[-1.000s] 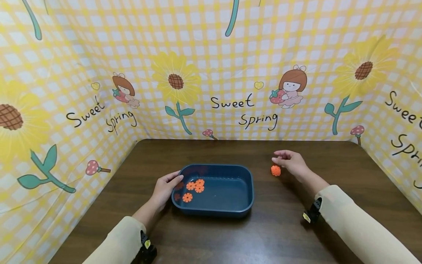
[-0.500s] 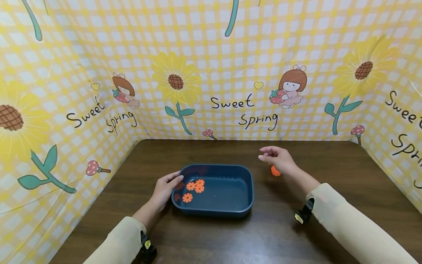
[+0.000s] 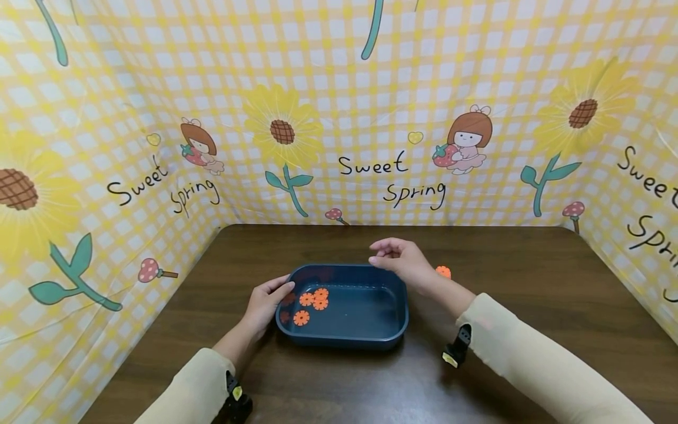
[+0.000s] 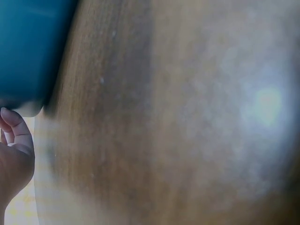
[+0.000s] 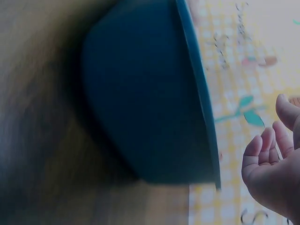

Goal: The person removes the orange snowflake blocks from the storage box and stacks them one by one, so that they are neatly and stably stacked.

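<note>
A dark blue plastic tub [image 3: 365,341] with rounded corners stands on the table. My left hand [image 3: 265,306] grips its left wall, thumb over the rim. Inside, toward the left, lie several orange notched building discs [image 3: 301,318]. My right hand [image 3: 399,259] is over the tub's back right rim, fingers bent and thumb near the index finger. I cannot tell whether something is pinched between them. Another orange disc [image 3: 444,271] rests on the table beyond my right wrist, partly covered by it. In the right wrist view, my right hand [image 5: 274,164] is above the tub's rim [image 5: 199,84].
The brown wooden table [image 3: 339,383] is enclosed at the back and sides by a yellow checked cloth [image 3: 339,106] with sunflowers. A small black camera [image 3: 458,346] is strapped to my right wrist, another [image 3: 235,400] to my left.
My right hand has moved left from beside the loose orange disc to over the tub's rim. The disc on the table and my left hand on the tub have stayed put.
</note>
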Motion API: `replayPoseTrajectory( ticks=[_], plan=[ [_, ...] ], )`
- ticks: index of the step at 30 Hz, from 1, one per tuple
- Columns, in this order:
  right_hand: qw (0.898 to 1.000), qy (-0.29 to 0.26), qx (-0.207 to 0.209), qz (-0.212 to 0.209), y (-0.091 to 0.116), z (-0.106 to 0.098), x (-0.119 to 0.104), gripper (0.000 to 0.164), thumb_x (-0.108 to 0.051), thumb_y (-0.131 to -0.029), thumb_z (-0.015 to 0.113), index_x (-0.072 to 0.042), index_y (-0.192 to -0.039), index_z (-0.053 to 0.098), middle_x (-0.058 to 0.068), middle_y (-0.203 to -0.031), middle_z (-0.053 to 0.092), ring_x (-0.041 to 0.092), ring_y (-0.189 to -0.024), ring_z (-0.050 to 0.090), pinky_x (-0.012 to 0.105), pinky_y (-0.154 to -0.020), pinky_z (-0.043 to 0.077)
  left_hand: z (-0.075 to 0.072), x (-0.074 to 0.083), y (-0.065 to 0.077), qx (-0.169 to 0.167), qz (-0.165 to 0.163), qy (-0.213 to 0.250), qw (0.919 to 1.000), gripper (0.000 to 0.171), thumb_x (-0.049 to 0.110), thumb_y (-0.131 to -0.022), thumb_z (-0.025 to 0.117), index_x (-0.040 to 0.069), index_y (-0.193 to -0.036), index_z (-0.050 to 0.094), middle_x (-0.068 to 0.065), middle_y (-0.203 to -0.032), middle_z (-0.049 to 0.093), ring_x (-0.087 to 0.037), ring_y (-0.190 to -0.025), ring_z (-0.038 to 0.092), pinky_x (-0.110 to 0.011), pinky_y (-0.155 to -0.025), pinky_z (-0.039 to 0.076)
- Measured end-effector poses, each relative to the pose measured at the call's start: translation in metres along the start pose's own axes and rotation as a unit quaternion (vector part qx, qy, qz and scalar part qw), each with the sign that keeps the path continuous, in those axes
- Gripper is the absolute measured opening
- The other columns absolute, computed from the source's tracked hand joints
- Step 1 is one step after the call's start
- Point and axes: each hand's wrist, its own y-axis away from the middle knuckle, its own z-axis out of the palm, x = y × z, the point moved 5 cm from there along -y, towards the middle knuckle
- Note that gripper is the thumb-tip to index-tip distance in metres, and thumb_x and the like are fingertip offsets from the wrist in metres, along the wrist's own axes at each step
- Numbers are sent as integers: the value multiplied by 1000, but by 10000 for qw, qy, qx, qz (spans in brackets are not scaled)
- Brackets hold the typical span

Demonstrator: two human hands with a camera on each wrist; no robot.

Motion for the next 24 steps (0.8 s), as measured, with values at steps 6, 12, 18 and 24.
replayPoseTrajectory(
  ticks=[6,12,18,24],
  plan=[
    [9985,94,-537,-86,-2,40,-4,30,-17,-87,75,-4,-113,68,8,-92,60,23,-81,54,45,-77,50,-1,0,0,20,3,6,10000,46,29,-96,64,5,-134,59,-16,-132,57,-26,-112,58,-30,-85,52],
    [9965,159,-814,-114,-9,70,-8,32,-14,-88,74,1,-114,67,7,-89,60,21,-80,53,36,-72,51,-1,3,0,9,19,4,10000,47,31,-95,65,5,-134,58,-15,-132,57,-27,-114,58,-32,-86,52],
    [9959,276,-863,73,-15,90,-3,31,-15,-87,75,1,-113,67,7,-88,59,20,-81,54,28,-69,49,1,2,0,-22,36,7,10000,46,30,-96,64,5,-134,58,-15,-130,59,-28,-111,59,-32,-86,52],
    [9944,334,-881,477,-18,107,9,28,-16,-87,75,-2,-110,68,6,-87,59,20,-77,53,28,-65,48,0,1,1,15,36,58,10000,44,28,-96,64,5,-133,60,-15,-128,60,-27,-110,60,-32,-85,53]
  ],
)
